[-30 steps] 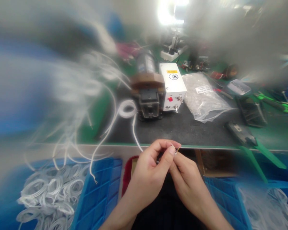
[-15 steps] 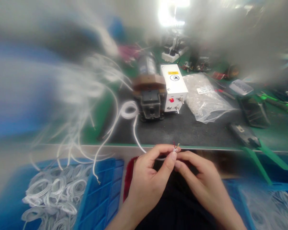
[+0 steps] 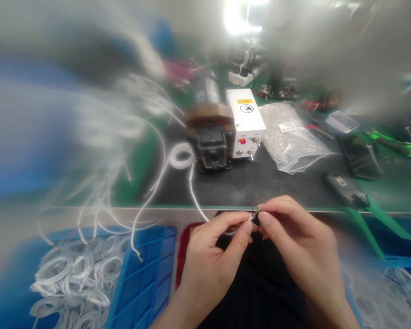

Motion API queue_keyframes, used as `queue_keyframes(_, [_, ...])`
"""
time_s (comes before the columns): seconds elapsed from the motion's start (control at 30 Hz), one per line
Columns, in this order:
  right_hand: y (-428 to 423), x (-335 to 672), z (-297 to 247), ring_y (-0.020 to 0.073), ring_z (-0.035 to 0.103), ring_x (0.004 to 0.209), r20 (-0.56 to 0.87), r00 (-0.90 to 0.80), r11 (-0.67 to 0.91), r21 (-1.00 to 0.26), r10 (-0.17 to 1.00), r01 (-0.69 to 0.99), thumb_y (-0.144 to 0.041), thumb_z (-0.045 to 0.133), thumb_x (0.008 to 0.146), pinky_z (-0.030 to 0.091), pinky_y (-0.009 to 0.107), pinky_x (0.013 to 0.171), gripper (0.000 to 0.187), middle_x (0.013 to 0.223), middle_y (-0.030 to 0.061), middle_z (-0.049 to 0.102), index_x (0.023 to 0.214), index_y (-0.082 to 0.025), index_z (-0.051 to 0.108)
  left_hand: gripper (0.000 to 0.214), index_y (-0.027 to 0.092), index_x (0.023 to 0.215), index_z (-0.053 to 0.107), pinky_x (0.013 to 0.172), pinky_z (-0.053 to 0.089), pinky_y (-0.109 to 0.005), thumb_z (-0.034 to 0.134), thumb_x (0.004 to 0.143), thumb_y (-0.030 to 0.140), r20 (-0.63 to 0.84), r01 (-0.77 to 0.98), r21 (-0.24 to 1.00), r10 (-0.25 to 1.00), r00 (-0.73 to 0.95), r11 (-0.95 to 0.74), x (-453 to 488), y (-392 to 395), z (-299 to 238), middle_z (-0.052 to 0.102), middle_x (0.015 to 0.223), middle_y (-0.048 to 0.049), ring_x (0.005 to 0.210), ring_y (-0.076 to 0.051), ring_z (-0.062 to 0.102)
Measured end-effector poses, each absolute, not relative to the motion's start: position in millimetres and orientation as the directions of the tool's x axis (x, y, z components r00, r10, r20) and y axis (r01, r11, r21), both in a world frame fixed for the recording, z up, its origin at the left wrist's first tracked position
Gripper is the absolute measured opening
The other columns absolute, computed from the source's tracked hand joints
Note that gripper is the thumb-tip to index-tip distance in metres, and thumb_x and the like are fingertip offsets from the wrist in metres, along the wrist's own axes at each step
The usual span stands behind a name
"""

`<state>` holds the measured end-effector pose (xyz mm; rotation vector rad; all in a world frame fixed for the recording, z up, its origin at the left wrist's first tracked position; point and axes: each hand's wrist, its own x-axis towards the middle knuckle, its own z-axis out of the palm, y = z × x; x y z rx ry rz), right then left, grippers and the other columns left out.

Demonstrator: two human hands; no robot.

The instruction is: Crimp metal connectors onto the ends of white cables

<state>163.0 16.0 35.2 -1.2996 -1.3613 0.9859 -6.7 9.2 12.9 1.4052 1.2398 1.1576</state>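
Note:
My left hand (image 3: 214, 260) pinches the end of a white cable (image 3: 197, 201) between thumb and forefinger. From that end thin coloured wires (image 3: 252, 210) stick out, a red one upright and a yellowish one leaning right. My right hand (image 3: 301, 242) is closed, its thumb and forefinger pinching the tip of the yellowish wire. The cable runs back from my left hand to a white coil (image 3: 182, 155) on the black mat, beside a dark machine (image 3: 212, 144) with a brown top. Both hands are just in front of the table edge.
A white control box (image 3: 247, 121) with a red light adjoins the machine. A clear plastic bag (image 3: 289, 137) and green-handled pliers (image 3: 363, 214) lie to the right. Blue crates (image 3: 142, 274) with coiled cables stand below on both sides. Loose cables (image 3: 99, 196) hang over the left edge.
My right hand has moved up and slightly right from beside the cable end and taken the yellowish wire's tip. My left hand keeps its hold on the cable.

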Motion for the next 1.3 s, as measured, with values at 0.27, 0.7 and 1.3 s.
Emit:
queue_keyframes(0.27, [18.0, 161.1, 37.9, 0.0082, 0.071, 0.074, 0.097, 0.058, 0.087, -0.984, 0.994, 0.158, -0.021, 0.076, 0.102, 0.059, 0.013, 0.070, 0.006, 0.090, -0.0039, 0.072, 0.100, -0.025, 0.079, 0.022, 0.031, 0.112, 0.083, 0.074, 0.067, -0.014, 0.076, 0.100, 0.015, 0.072, 0.116, 0.990, 0.996, 0.048, -0.077, -4.7, 9.3, 9.4, 0.084, 0.103, 0.0056, 0.076, -0.009, 0.080])
queue_keyframes(0.7, [15.4, 161.6, 32.0, 0.0128, 0.071, 0.094, 0.322, 0.036, 0.280, -0.869, 0.946, 0.408, -0.011, 0.073, 0.101, 0.057, 0.022, 0.080, 0.019, 0.107, 0.0006, 0.071, 0.113, -0.025, 0.078, 0.025, 0.031, 0.114, 0.083, 0.084, 0.064, -0.017, 0.076, 0.100, 0.012, 0.186, 0.255, 0.949, 0.982, 0.033, -0.188, -4.6, 10.8, 6.6, 0.085, 0.108, 0.0064, 0.086, -0.010, 0.081])
queue_keyframes(1.3, [6.2, 170.3, 22.1, 0.0201, 0.071, 0.095, 0.576, -0.136, 0.409, -0.376, 0.806, 0.832, -0.012, 0.078, 0.099, 0.060, 0.031, 0.077, 0.032, 0.114, 0.0054, 0.069, 0.126, -0.029, 0.073, 0.022, 0.021, 0.118, 0.081, 0.089, 0.063, -0.027, 0.075, 0.100, 0.010, 0.485, 0.584, 0.710, 0.874, 0.000, -0.394, 0.8, 9.0, -4.2, 0.086, 0.113, -0.0008, 0.097, -0.018, 0.082])
